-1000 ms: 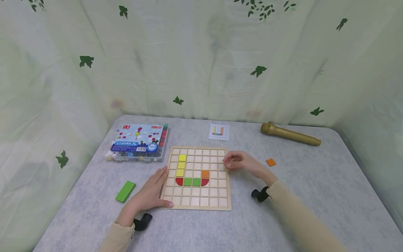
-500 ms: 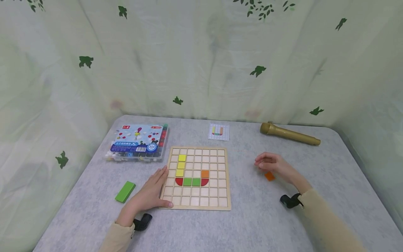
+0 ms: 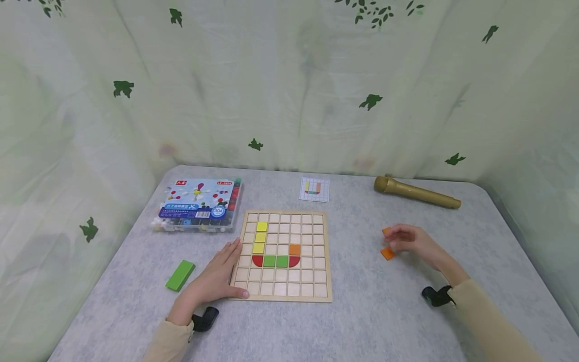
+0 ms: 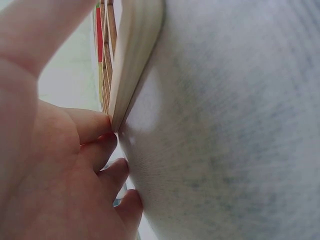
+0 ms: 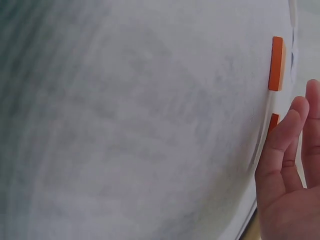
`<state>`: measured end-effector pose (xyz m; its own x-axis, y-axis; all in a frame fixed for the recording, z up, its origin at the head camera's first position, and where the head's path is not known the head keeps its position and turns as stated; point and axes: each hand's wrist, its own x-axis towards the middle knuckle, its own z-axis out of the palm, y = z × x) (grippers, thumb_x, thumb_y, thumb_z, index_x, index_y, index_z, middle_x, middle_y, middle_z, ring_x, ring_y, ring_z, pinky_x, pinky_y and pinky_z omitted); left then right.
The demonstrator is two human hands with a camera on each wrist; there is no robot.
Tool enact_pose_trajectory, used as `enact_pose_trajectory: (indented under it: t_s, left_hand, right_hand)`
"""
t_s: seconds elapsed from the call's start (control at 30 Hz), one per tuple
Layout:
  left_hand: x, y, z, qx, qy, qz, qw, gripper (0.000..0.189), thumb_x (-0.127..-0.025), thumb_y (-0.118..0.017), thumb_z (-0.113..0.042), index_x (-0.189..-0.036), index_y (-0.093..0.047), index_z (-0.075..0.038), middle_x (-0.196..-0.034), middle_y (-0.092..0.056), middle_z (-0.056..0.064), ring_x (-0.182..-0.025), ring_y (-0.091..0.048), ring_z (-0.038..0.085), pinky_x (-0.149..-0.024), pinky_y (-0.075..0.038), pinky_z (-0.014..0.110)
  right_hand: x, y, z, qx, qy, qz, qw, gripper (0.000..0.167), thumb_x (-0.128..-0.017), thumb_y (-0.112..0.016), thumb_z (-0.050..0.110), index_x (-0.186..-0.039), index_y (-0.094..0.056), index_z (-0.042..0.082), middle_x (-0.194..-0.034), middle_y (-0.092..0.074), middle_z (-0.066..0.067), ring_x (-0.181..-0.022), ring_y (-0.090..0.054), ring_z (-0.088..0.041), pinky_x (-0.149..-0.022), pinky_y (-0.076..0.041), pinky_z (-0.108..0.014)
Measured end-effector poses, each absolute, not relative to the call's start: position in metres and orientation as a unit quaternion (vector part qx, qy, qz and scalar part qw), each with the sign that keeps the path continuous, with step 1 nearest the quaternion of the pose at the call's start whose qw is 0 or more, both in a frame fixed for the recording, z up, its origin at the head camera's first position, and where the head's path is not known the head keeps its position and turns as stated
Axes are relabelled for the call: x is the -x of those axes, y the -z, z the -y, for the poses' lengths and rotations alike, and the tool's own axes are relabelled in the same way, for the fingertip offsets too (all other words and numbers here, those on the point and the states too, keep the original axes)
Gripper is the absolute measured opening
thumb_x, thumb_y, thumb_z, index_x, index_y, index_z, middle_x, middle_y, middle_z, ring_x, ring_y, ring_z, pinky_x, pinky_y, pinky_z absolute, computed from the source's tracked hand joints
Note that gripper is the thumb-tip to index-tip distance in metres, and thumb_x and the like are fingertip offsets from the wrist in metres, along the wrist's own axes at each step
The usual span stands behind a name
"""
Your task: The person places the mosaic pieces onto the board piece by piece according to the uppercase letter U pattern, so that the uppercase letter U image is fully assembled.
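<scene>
In the head view the left hand (image 3: pixel 214 276) rests at the left edge of the wooden grid board (image 3: pixel 331 281), fingers extended and thumb on the near corner. The left wrist view shows fingertips against the board's rim (image 4: pixel 132 55). On the board, yellow tiles (image 3: pixel 260 237), red quarter-round tiles (image 3: pixel 294 261), green tiles (image 3: pixel 275 261) and one orange tile (image 3: pixel 294 249) form a U. To the right, the right hand (image 3: pixel 413 243) is at a loose orange tile (image 3: pixel 386 231), its fingers loosely bent and partly covering it. A second loose orange tile (image 3: pixel 387 254) lies nearer.
A boxed molecule model kit (image 3: pixel 199 206) stands at the back left, with a green block (image 3: pixel 180 275) in front of it. Behind the board lies a small pattern card (image 3: pixel 314 189) showing a coloured U. A gold microphone-shaped object (image 3: pixel 416 192) lies at the back right.
The right hand has moved right, from the board's right edge to the loose orange tiles. Both loose tiles now show, where the hand or arm hid one before. The left hand stays put.
</scene>
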<state>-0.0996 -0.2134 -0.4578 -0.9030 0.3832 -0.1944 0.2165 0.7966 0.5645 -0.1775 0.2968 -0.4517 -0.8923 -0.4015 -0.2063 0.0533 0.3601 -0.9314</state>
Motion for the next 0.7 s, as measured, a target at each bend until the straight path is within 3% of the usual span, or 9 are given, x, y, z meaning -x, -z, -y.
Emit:
enact_pose_trajectory:
  t_s: [0.33, 0.7]
  left_hand:
    - [0.0986, 0.4550, 0.2137, -0.164, -0.279, -0.935, 0.146, 0.119, -0.069, -0.081, -0.050, -0.149, -0.014, 0.007, -0.158, -0.006, 0.019, -0.143, -0.004, 0.040, -0.113, -0.010, 0.055]
    - [0.0988, 0.4552, 0.2141, -0.169, -0.283, -0.933, 0.145, 0.120, -0.069, -0.080, -0.051, -0.149, -0.013, 0.008, -0.158, -0.006, 0.020, -0.143, -0.004, 0.040, -0.113, -0.010, 0.056]
  right_hand:
    - [0.1773, 0.4577, -0.2992, 0.172, 0.505, -0.822, 0.200, 0.027, -0.089, -0.066, 0.003, -0.113, -0.060, -0.007, -0.110, -0.064, -0.021, -0.092, -0.058, -0.018, -0.075, -0.051, -0.027]
    - [0.1755, 0.4550, -0.2900, 0.214, 0.428, -0.860, 0.176, 0.022, -0.080, -0.066, -0.008, -0.101, -0.064, -0.002, -0.101, -0.065, -0.010, -0.087, -0.052, -0.018, -0.072, -0.047, -0.025]
